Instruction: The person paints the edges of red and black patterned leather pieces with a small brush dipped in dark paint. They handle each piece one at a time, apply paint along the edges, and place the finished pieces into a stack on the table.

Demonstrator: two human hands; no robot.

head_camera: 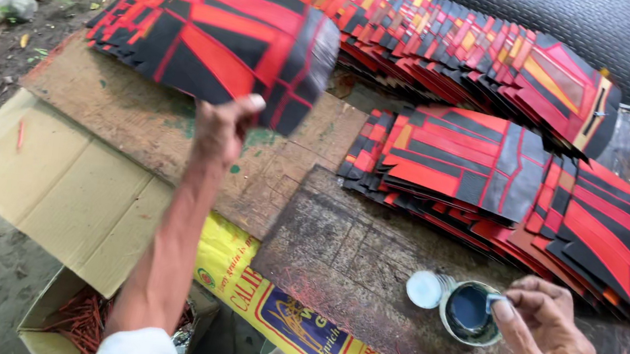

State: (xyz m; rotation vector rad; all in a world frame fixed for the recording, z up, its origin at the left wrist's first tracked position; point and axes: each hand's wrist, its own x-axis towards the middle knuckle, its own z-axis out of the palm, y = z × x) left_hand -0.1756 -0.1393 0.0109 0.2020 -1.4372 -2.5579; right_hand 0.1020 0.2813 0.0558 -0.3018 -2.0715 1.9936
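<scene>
Right hand (546, 349), nearest the camera at lower right, has its fingers pressed together around a small pale applicator, dipping it into a small round tin (471, 311) of dark blue-grey liquid. A round white lid (424, 288) lies just beside the tin, touching its left rim. Both rest on a dark, worn board (345, 261) that forms the desk surface, close to the hand, probably so the liquid stays within short reach.

Left hand (219, 127) is raised over the desk, thumb and fingers pinching the lower edge of a red-and-black sheet (212, 36). This sheet is flat, glossy, and patterned with red panels divided by black bands; it is held tilted, its face toward the camera.

Further sheets of the same pattern lie in fanned, overlapping stacks (507, 177) across the right and rear of the desk, each edge offset from the next, which likely eases picking one at a time. Flattened cardboard (58, 178) and a yellow printed sack (290, 318) sit at the desk's near edge.
</scene>
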